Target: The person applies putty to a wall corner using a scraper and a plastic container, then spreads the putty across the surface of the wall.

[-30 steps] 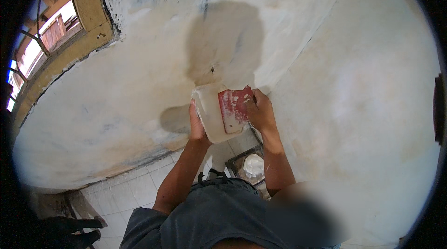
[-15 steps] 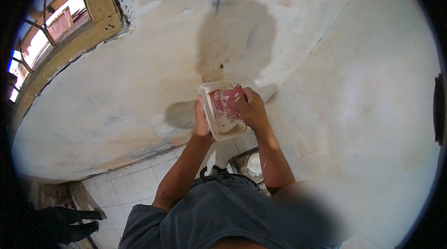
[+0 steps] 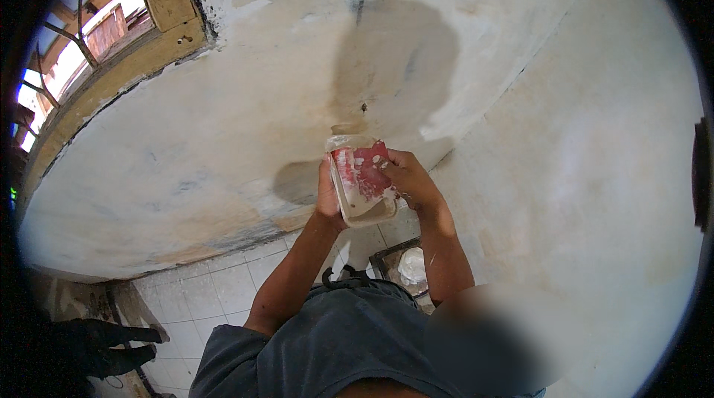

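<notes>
Left hand [image 3: 327, 191] curled round tub [image 3: 374, 219] at left edge, fingers mostly hidden. Right hand [image 3: 413, 181] clamped on red scraper [image 3: 367, 169] over tub, partly masking its inside. Right forearm [image 3: 449, 253] part-covers white lump [image 3: 411, 266]. Patchy wall [image 3: 223, 152], tiled floor [image 3: 232, 286].

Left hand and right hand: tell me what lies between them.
In the head view, a pale rectangular tub and a red, white-smeared scraper lie between the left hand and right hand.
</notes>
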The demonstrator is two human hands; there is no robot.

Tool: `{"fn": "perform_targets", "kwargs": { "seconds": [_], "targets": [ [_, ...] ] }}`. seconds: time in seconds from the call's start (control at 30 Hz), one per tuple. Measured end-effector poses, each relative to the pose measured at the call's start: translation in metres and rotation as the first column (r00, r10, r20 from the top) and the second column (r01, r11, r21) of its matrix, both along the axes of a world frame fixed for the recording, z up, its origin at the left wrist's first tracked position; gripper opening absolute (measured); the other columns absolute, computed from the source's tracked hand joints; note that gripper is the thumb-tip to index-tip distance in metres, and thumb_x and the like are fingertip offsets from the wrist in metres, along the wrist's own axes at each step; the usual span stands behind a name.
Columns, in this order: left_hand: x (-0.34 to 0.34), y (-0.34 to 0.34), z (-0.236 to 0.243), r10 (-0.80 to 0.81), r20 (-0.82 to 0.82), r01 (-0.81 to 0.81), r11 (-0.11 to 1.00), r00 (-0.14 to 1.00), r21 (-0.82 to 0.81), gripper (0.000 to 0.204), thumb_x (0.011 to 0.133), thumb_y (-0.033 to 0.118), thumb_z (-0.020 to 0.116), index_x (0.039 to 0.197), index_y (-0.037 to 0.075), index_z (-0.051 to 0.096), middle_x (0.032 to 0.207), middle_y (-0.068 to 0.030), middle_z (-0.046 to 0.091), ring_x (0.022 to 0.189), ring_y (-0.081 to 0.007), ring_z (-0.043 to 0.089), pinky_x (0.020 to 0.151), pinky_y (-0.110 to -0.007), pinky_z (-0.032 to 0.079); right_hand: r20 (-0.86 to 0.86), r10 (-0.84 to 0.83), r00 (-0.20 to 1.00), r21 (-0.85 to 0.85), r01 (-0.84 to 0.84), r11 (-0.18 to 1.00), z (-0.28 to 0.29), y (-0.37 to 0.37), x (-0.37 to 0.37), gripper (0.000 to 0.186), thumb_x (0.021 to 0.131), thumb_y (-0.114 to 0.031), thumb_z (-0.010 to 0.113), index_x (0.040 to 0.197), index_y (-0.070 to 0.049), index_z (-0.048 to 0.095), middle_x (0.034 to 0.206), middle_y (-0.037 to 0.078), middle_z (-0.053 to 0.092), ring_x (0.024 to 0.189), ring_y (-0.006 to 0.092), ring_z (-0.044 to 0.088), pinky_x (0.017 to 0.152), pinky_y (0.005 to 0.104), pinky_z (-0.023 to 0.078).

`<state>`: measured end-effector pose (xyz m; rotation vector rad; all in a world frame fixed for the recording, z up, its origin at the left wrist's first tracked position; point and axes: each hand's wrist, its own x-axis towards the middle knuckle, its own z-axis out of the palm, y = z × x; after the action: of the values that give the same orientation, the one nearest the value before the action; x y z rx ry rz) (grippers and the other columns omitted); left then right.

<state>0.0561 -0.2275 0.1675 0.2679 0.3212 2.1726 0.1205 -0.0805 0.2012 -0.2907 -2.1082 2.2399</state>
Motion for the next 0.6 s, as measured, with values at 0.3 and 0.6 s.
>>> {"fn": "perform_targets", "kwargs": {
  "seconds": [0.3, 0.6],
  "targets": [
    [0.003, 0.001, 0.009, 0.031, 0.052, -0.027, 0.996, 0.998, -0.088, 0.076, 0.092, 0.067, 0.031, 0.139, 0.008, 0.041, 0.132, -0.0173, 0.052, 0.116, -0.0331, 0.055, 0.099, -0.049, 0.045, -0.055, -0.151, 0.987, -0.349, 0.123, 0.929, -0.003, 0.014, 0.006, 0.028, 0.094, -0.016, 0.053, 0.115, 0.000, 0.062, 0.094, 0.003, 0.068, 0.077, 0.0102, 0.064, 0.064, 0.0235, 0.051],
    [-0.006, 0.018, 0.011, 0.070, -0.069, -0.079, 0.988, 0.995, -0.130, 0.078, 0.090, 0.071, 0.032, 0.137, 0.011, 0.045, 0.126, -0.0127, 0.056, 0.112, -0.0311, 0.057, 0.097, -0.048, 0.046, -0.171, -0.303, 0.937, -0.546, 0.166, 0.821, 0.036, 0.051, 0.028, 0.028, 0.089, -0.020, 0.059, 0.108, -0.001, 0.061, 0.097, 0.004, 0.067, 0.078, 0.0117, 0.062, 0.062, 0.0228, 0.046]
  ]
}}
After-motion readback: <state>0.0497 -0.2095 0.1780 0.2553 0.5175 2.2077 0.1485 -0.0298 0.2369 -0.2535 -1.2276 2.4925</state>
